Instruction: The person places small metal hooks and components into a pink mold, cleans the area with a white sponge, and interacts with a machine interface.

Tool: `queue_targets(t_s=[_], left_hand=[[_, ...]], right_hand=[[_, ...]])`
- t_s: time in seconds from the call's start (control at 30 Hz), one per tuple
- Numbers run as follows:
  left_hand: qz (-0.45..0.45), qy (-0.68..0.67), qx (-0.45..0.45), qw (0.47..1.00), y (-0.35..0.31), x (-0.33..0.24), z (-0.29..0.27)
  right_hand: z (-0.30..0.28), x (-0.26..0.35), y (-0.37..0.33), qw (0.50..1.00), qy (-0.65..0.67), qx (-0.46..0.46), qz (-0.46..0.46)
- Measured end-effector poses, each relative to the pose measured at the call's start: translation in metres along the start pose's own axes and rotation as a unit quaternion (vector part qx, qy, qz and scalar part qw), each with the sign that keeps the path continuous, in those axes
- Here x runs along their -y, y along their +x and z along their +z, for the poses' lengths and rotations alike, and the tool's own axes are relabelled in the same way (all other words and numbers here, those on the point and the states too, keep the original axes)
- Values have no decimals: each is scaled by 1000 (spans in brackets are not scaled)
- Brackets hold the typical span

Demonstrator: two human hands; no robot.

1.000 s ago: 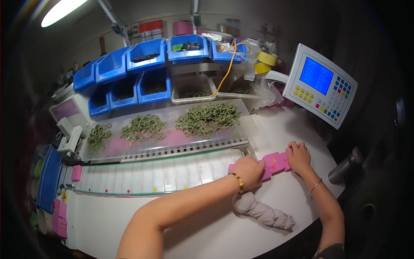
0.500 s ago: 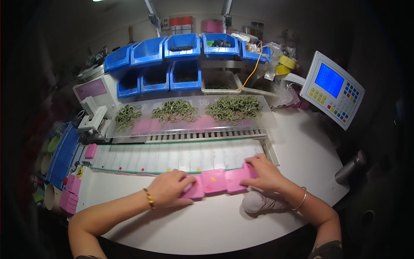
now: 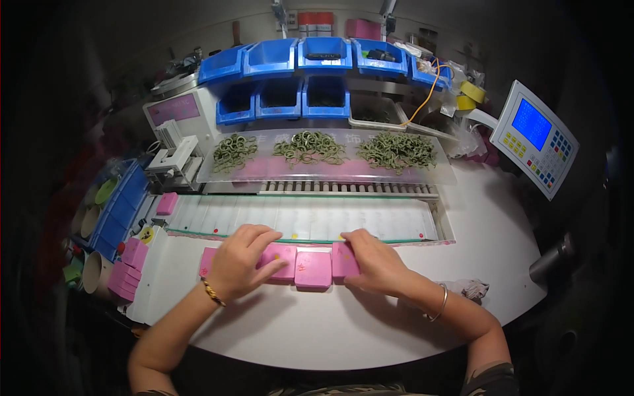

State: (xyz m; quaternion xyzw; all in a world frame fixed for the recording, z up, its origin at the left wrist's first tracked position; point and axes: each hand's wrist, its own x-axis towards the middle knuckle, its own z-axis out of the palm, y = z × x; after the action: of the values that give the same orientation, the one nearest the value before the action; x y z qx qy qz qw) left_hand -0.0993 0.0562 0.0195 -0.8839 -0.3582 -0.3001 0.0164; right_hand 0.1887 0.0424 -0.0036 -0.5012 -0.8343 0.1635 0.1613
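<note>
A row of pink square blocks lies along the near side of the long white tray (image 3: pixel 317 221). My right hand (image 3: pixel 375 264) grips the block at the row's right end (image 3: pixel 343 261), thumb on its near edge and fingers on its far edge. Beside that, a block (image 3: pixel 313 270) sits untouched. My left hand (image 3: pixel 239 263) is over the left part of the row, thumb and fingers apart. Its thumb crosses the face of another block (image 3: pixel 282 256). Left of this hand a further pink block (image 3: pixel 207 259) shows in part.
Behind the white tray, a clear sheet (image 3: pixel 254 173) carries heaps of green curled pieces (image 3: pixel 396 152). Blue bins (image 3: pixel 271 59) stand in two rows at the back. A control panel (image 3: pixel 535 138) is at right, a grey cylinder (image 3: pixel 553 261) below it. Stacked pink blocks (image 3: pixel 123 280) stand at left.
The view has shifted. Both hands and the pink blocks have moved left along the bench, and small gaps now show between blocks. My left hand has shifted from the row's end to above it.
</note>
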Motion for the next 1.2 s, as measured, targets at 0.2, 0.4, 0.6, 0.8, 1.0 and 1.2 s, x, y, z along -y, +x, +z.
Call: queue_targets(t_s=[0.2, 0.4, 0.6, 0.8, 1.0, 1.2], left_hand=[[-257, -649, 78, 711, 19, -40, 45], [-198, -816, 159, 520, 33, -58, 64], [-183, -659, 77, 725, 26, -70, 84], [-161, -631, 145, 745, 26, -56, 74], [-164, -628, 100, 755, 20, -58, 80], [-221, -639, -72, 733, 22, -83, 91]], right_hand=[[-25, 28, -14, 974, 127, -150, -112], [-23, 27, -27, 949, 193, -201, -145], [-5, 20, -27, 935, 312, -154, -61], [0, 23, -30, 948, 157, -237, -143], [3, 28, -25, 940, 101, -292, -144], [14, 15, -29, 864, 400, -307, 20]])
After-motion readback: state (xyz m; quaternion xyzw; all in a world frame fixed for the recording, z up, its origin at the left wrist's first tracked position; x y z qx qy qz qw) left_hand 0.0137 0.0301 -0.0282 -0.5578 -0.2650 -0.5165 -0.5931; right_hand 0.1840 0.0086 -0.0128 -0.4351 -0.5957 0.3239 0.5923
